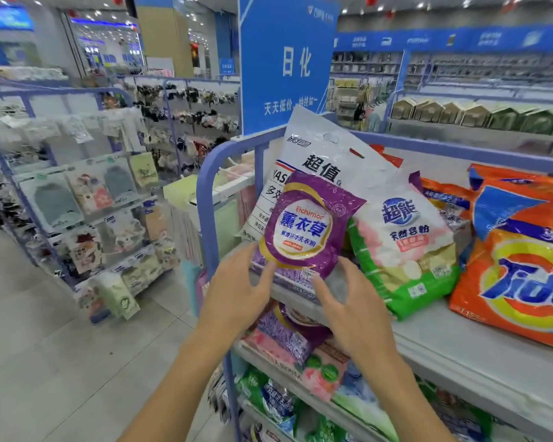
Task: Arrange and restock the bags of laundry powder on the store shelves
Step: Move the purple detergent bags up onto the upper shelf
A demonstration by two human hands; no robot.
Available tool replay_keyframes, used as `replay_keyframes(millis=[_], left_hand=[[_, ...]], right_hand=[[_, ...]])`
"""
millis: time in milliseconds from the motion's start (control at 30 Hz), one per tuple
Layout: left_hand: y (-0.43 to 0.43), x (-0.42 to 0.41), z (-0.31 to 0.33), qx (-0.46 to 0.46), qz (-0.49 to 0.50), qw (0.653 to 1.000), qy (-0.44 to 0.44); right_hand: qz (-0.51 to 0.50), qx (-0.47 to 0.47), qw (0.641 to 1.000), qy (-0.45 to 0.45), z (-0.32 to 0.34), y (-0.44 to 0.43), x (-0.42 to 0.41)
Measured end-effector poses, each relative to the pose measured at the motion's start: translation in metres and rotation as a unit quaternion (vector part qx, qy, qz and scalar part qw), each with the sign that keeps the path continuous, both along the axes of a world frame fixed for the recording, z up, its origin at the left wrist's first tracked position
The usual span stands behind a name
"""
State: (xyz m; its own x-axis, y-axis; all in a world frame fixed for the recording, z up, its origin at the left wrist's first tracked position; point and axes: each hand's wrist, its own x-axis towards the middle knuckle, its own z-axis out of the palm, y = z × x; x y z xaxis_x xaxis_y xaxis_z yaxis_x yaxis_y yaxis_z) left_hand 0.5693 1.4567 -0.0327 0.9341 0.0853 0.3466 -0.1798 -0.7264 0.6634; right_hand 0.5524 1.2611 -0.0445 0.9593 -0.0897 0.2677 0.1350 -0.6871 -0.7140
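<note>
Purple plastic fills the middle of my head view: a purple bag of laundry powder (pixel 304 231) with a white and gold round label stands upright at the left end of the top shelf (pixel 460 362), close to its front edge, leaning back on a taller white bag (pixel 329 154) that tilts to the left behind it. My left hand (pixel 237 288) reaches up from below with its fingers (pixel 264 277) spread and nearly straight, the tips against the purple bag's lower left corner. My right hand (pixel 355 311) is spread the same way, its forefinger tip at the bag's bottom edge near the price sticker; neither hand curls round the bag, and I cannot tell how firmly the tips press. Just to the right, touching the purple bag, stands a pink and green bag (pixel 406 250), and beyond that a large orange Tide bag (pixel 524 260) leans back, with more orange bags behind. On the lower shelf, under my wrists, lie further purple and pink bags (pixel 288 339). A blue sign (pixel 288 59) rises above the shelf's blue frame (pixel 205 202).
</note>
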Motion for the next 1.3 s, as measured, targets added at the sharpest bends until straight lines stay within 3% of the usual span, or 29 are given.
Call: replay_keyframes(millis=[167, 267, 433, 500, 633, 700, 967, 1300], left_hand=[[0.001, 0.064, 0.002, -0.015, -0.041, 0.999, 0.029], [-0.001, 0.083, 0.003, -0.027, -0.057, 0.994, 0.09], [0.013, 0.106, 0.004, -0.08, -0.085, 0.986, 0.117], [0.018, 0.108, 0.011, -0.145, -0.114, 0.977, 0.105], [0.023, 0.1, 0.036, -0.278, -0.222, 0.929, 0.106], [0.024, 0.091, 0.046, -0.302, -0.29, 0.898, 0.133], [0.007, 0.054, 0.029, -0.302, -0.41, 0.824, 0.249], [-0.079, -0.031, -0.003, -0.27, -0.533, 0.682, 0.422]], right_hand=[[-0.041, 0.063, 0.995, 0.065, 0.002, 0.019, 0.034], [-0.073, 0.08, 0.991, 0.082, 0.004, 0.03, 0.049], [-0.091, 0.156, 0.982, 0.054, 0.006, 0.041, 0.061], [-0.099, 0.183, 0.978, 0.021, 0.009, 0.044, 0.065], [-0.091, 0.313, 0.944, -0.05, 0.031, 0.041, 0.064], [-0.075, 0.368, 0.924, -0.066, 0.04, 0.037, 0.052], [-0.12, 0.53, 0.839, -0.018, 0.021, 0.027, -0.021], [-0.285, 0.57, 0.763, -0.104, 0.0, -0.025, -0.162]])
